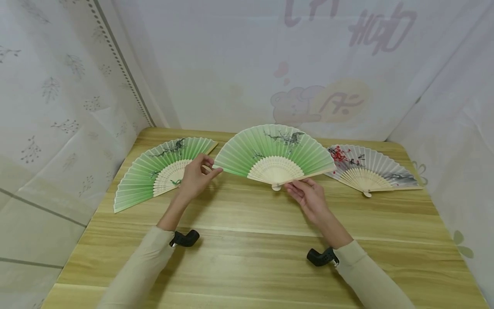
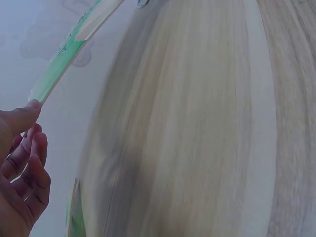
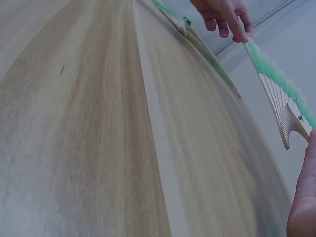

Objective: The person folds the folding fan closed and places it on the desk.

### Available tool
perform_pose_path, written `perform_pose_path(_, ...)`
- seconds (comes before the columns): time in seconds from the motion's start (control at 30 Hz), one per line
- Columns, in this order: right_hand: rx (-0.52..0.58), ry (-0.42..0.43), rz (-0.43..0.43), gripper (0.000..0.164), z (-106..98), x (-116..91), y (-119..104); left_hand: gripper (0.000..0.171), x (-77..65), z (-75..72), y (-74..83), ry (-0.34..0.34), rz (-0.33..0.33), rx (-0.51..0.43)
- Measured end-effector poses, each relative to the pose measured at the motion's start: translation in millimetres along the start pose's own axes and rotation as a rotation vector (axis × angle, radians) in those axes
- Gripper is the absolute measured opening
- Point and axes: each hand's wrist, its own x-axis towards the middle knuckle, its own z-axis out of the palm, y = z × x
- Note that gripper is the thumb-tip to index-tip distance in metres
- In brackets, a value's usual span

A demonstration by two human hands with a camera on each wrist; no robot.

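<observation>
Spread wide, a green folding fan (image 1: pixel 235 152) with a dark branch print and pale ribs is held up over the table between both hands. At its left corner, my left hand (image 1: pixel 196 177) pinches the edge between thumb and fingers; the left wrist view shows the thumb (image 2: pixel 24 116) on that corner. My right hand (image 1: pixel 310 199) grips the lower right guard stick close to the pivot. In the right wrist view the fan (image 3: pixel 276 76) appears nearly edge-on, with only part of my right hand (image 3: pixel 303 192) showing at the frame's edge.
Another open green fan (image 1: pixel 135 182) lies on the left of the wooden table (image 1: pixel 254 266), partly covered by my left hand. To the right lies an open grey-white fan (image 1: pixel 382 165) with red blossoms. Printed cloth (image 1: pixel 216 64) hangs behind the table and at both sides.
</observation>
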Motion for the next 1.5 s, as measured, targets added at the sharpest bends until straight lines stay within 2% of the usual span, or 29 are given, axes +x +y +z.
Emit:
perform_pose_path(0.27,-0.008,-0.028,-0.031,0.014,-6,0,-1,0.03,3.0,2.5,2.9,-0.006,0.014,-0.033)
perform_pose_path(0.53,-0.009,-0.069,-0.044,0.018,-6,4,-2,0.03,8.7,0.3,6.1,0.028,0.039,-0.041)
perform_pose_path(0.9,-0.031,-0.077,-0.078,0.024,-4,11,2,0.031,11.9,-4.2,2.2,0.051,0.062,-0.084)
perform_pose_path(1.13,-0.042,-0.076,-0.108,0.016,-2,13,2,0.031,12.1,-5.2,-0.1,0.054,0.076,-0.1)
perform_pose_path(1.23,-0.035,-0.076,-0.113,0.012,-2,14,1,0.032,12.8,-6.4,-0.3,0.051,0.062,-0.1)
perform_pose_path(1.37,-0.033,-0.085,-0.122,0.01,-2,15,2,0.032,14.2,-8.8,-1.2,0.046,0.046,-0.115)
perform_pose_path(1.5,-0.042,-0.089,-0.131,0.009,-3,16,4,0.033,16.1,-10.1,-4.1,0.053,0.059,-0.129)
